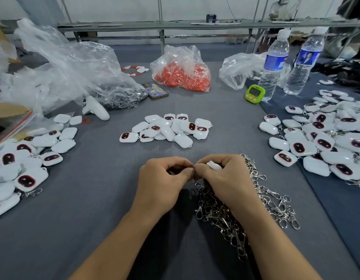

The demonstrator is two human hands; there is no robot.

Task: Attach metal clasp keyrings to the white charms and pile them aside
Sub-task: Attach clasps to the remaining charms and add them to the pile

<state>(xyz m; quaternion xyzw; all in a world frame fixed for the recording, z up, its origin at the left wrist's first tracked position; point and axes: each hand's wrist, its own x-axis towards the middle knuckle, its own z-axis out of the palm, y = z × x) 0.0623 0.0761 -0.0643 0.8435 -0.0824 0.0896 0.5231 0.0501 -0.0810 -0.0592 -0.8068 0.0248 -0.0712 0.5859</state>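
A white charm (214, 165) sat in the right hand (225, 178), whose grip was pinching it. The left hand (165, 178) met it fingertip to fingertip, its grip pinching a small ring (193, 168). Metal clasps (255, 205) lay under the right wrist. At 12 o'clock on the grey worktop (94, 209) was a small charm pile (169, 128); bigger piles lay at 3 o'clock (326, 136) and 9 o'clock (23, 164).

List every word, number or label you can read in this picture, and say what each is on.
None can be read for certain.
Left water bottle: blue label, print too blurred.
Right water bottle: blue label with a picture, print too blurred.
Green timer: dark display, digits unreadable.
Phone case: badge-like pictures, lettering too small.
White charms: dark ovals only, no text.
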